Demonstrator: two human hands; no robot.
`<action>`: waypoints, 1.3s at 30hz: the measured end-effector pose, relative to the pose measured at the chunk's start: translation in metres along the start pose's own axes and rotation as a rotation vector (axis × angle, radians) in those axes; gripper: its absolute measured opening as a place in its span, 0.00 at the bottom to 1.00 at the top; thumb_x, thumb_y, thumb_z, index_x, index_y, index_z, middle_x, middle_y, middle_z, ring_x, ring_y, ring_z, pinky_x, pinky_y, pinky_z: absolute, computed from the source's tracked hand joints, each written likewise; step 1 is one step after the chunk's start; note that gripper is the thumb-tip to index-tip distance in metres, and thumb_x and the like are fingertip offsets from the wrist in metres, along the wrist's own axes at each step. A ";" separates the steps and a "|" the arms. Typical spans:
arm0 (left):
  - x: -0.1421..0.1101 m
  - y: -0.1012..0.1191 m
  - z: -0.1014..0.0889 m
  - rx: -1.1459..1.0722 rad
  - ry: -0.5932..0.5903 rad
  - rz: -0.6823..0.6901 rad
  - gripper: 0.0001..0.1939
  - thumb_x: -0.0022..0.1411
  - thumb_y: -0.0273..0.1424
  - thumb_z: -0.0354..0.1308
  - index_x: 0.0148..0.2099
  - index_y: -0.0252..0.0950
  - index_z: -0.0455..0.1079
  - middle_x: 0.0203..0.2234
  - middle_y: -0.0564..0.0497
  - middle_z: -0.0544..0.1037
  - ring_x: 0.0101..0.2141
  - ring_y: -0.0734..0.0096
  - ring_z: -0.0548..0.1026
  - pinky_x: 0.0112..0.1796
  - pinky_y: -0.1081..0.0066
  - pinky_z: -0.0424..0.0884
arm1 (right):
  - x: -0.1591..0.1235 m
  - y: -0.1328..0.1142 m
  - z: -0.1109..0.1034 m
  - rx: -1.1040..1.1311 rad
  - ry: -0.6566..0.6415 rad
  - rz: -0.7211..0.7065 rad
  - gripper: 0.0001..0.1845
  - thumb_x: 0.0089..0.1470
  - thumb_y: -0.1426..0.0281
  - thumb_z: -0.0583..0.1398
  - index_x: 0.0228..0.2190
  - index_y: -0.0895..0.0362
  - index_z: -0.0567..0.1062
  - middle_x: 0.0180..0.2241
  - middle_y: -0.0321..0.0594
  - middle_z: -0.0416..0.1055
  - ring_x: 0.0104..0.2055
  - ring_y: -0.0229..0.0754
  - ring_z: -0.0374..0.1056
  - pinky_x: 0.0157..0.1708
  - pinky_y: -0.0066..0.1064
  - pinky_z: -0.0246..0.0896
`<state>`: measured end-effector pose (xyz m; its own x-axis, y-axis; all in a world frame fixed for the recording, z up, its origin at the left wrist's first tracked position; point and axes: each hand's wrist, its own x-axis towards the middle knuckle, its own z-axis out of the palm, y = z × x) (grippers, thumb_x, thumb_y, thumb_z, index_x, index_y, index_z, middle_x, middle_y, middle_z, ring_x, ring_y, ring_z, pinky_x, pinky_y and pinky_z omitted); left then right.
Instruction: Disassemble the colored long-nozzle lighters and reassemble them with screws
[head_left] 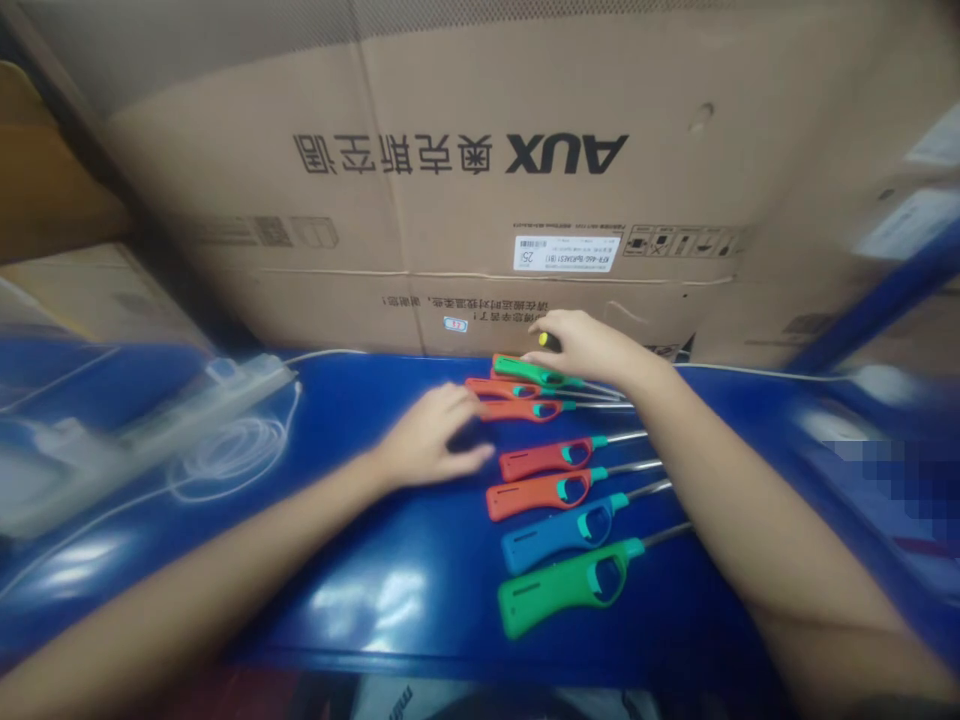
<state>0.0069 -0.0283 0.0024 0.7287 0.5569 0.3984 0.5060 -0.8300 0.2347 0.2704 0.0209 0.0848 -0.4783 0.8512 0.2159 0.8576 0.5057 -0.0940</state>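
Along the near edge: a glossy blue shelf (420, 540), smooth, with white glare on its surface.
Near green lighter (547, 600): curved plastic handle, rounded trigger loop with a teal trigger, thin metallic rod pointing right.
Blue lighter (551, 537): the same shape, just beyond.
Middle pair: 1 orange lighter (525, 498), then 1 red lighter (536, 460), roughly parallel, each with a narrow dark slot.
White cable (232, 455): thin loose loops at the left, beside a blurred, blocky power strip (150, 445).
Left hand (435, 435): released, fingers bent, thumb apart; near 2 farther orange lighters (517, 410), contact unclear.
Far green lighter (529, 373): at the back, partly over a red-orange edge.
Right hand (581, 345): grasping a dark cylinder (553, 343) with a rounded yellow end, above the far green lighter.
Cardboard box (375, 230): tan, creased wall, upside-down black "AUX", glossy white label (564, 254).
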 end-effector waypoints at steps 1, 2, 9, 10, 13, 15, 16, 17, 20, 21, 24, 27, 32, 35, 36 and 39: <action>-0.003 0.019 0.001 -0.051 -0.042 0.053 0.27 0.63 0.48 0.58 0.56 0.36 0.69 0.51 0.40 0.74 0.52 0.52 0.70 0.55 0.52 0.66 | -0.008 -0.005 -0.009 0.044 0.023 -0.017 0.17 0.61 0.59 0.62 0.44 0.59 0.78 0.44 0.47 0.77 0.43 0.47 0.72 0.41 0.33 0.64; -0.007 0.038 0.003 -0.089 -0.094 0.086 0.35 0.59 0.53 0.60 0.62 0.37 0.65 0.57 0.39 0.71 0.57 0.48 0.67 0.58 0.49 0.63 | -0.018 -0.011 -0.015 0.077 0.022 -0.047 0.15 0.61 0.60 0.61 0.42 0.57 0.78 0.41 0.45 0.77 0.40 0.45 0.72 0.39 0.32 0.63; -0.023 0.096 0.032 -0.119 -0.381 -0.032 0.48 0.58 0.60 0.57 0.74 0.48 0.48 0.73 0.39 0.43 0.68 0.21 0.36 0.60 0.25 0.44 | -0.084 -0.036 0.014 -0.043 -0.151 -0.113 0.15 0.63 0.63 0.58 0.46 0.57 0.77 0.45 0.47 0.73 0.41 0.47 0.72 0.35 0.33 0.60; -0.021 0.092 0.035 -0.123 -0.391 -0.050 0.47 0.58 0.58 0.58 0.74 0.48 0.49 0.73 0.39 0.43 0.68 0.21 0.35 0.61 0.27 0.45 | -0.090 -0.033 0.022 -0.055 -0.156 -0.085 0.15 0.63 0.63 0.57 0.47 0.57 0.76 0.46 0.47 0.72 0.40 0.46 0.72 0.34 0.33 0.61; -0.010 0.075 0.041 -0.123 -0.393 -0.057 0.47 0.58 0.55 0.59 0.74 0.46 0.50 0.73 0.40 0.43 0.69 0.25 0.35 0.63 0.32 0.47 | -0.096 -0.021 0.035 -0.020 -0.112 -0.016 0.16 0.64 0.66 0.55 0.49 0.58 0.74 0.46 0.48 0.68 0.35 0.42 0.70 0.33 0.33 0.62; -0.002 0.067 0.043 -0.118 -0.385 -0.048 0.47 0.59 0.54 0.59 0.74 0.46 0.49 0.73 0.40 0.42 0.69 0.25 0.34 0.63 0.32 0.46 | -0.094 -0.014 0.035 0.048 0.011 -0.014 0.13 0.63 0.69 0.55 0.46 0.60 0.74 0.43 0.48 0.67 0.36 0.43 0.69 0.36 0.34 0.64; 0.001 0.065 0.045 -0.117 -0.382 -0.042 0.47 0.59 0.54 0.60 0.74 0.46 0.49 0.73 0.40 0.42 0.69 0.24 0.34 0.63 0.31 0.46 | -0.092 -0.012 0.033 0.097 0.090 -0.029 0.11 0.62 0.70 0.55 0.43 0.60 0.74 0.42 0.47 0.67 0.37 0.43 0.69 0.37 0.35 0.65; 0.004 0.063 0.046 -0.117 -0.377 -0.035 0.47 0.59 0.54 0.60 0.74 0.46 0.48 0.73 0.40 0.41 0.69 0.24 0.34 0.62 0.30 0.46 | -0.089 -0.012 0.030 0.153 0.169 -0.053 0.09 0.62 0.71 0.55 0.41 0.60 0.74 0.40 0.47 0.67 0.38 0.44 0.69 0.39 0.35 0.65; 0.008 0.063 0.050 -0.125 -0.361 -0.010 0.48 0.58 0.53 0.61 0.74 0.45 0.47 0.73 0.40 0.42 0.69 0.24 0.34 0.62 0.30 0.48 | -0.080 -0.021 0.017 0.287 0.348 -0.143 0.07 0.63 0.70 0.56 0.38 0.57 0.73 0.38 0.45 0.70 0.40 0.44 0.70 0.41 0.36 0.65; 0.009 0.063 0.050 -0.128 -0.351 0.000 0.48 0.58 0.52 0.61 0.74 0.45 0.48 0.73 0.40 0.43 0.69 0.24 0.35 0.62 0.31 0.49 | -0.076 -0.027 0.011 0.301 0.376 -0.174 0.06 0.64 0.69 0.56 0.38 0.57 0.74 0.39 0.45 0.72 0.40 0.44 0.70 0.42 0.36 0.65; 0.008 0.062 0.049 -0.142 -0.300 0.016 0.46 0.58 0.53 0.61 0.73 0.43 0.51 0.73 0.40 0.45 0.69 0.28 0.39 0.63 0.34 0.50 | -0.063 -0.043 -0.003 0.236 0.397 -0.242 0.08 0.63 0.65 0.59 0.40 0.56 0.75 0.39 0.44 0.75 0.41 0.45 0.69 0.44 0.37 0.64; 0.004 0.058 0.041 -0.171 -0.249 -0.014 0.45 0.59 0.55 0.60 0.72 0.44 0.53 0.72 0.40 0.47 0.70 0.34 0.43 0.64 0.38 0.53 | -0.047 -0.054 -0.010 0.211 0.446 -0.156 0.12 0.62 0.61 0.60 0.42 0.56 0.75 0.33 0.39 0.76 0.32 0.42 0.69 0.36 0.33 0.62; -0.003 0.043 0.031 -0.136 -0.251 -0.029 0.40 0.63 0.54 0.57 0.71 0.46 0.56 0.72 0.40 0.48 0.70 0.39 0.47 0.65 0.39 0.50 | -0.022 -0.057 -0.002 0.297 0.627 -0.049 0.15 0.60 0.63 0.61 0.48 0.55 0.72 0.29 0.33 0.72 0.24 0.35 0.63 0.30 0.29 0.60; -0.006 0.036 0.034 -0.138 -0.273 -0.033 0.41 0.63 0.55 0.56 0.72 0.46 0.55 0.72 0.39 0.47 0.69 0.37 0.49 0.64 0.39 0.52 | -0.017 -0.057 0.012 0.337 0.626 -0.097 0.10 0.61 0.64 0.60 0.42 0.55 0.73 0.29 0.33 0.73 0.25 0.35 0.64 0.32 0.28 0.60; -0.007 0.035 0.035 -0.144 -0.273 -0.037 0.41 0.63 0.55 0.56 0.72 0.46 0.54 0.72 0.39 0.48 0.69 0.37 0.49 0.64 0.39 0.53 | -0.017 -0.057 0.017 0.350 0.612 -0.104 0.09 0.61 0.64 0.59 0.41 0.55 0.73 0.29 0.33 0.73 0.25 0.34 0.64 0.31 0.27 0.60; -0.006 0.034 0.037 -0.159 -0.238 -0.028 0.41 0.63 0.55 0.56 0.72 0.44 0.55 0.71 0.37 0.51 0.68 0.36 0.51 0.63 0.39 0.56 | -0.019 -0.055 0.028 0.383 0.572 -0.105 0.06 0.61 0.66 0.58 0.38 0.55 0.72 0.31 0.33 0.73 0.25 0.33 0.62 0.30 0.26 0.59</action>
<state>0.0370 -0.0584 -0.0247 0.8128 0.5558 0.1746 0.4624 -0.7978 0.3868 0.2272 -0.0196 0.0587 -0.2901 0.6407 0.7109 0.6350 0.6846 -0.3579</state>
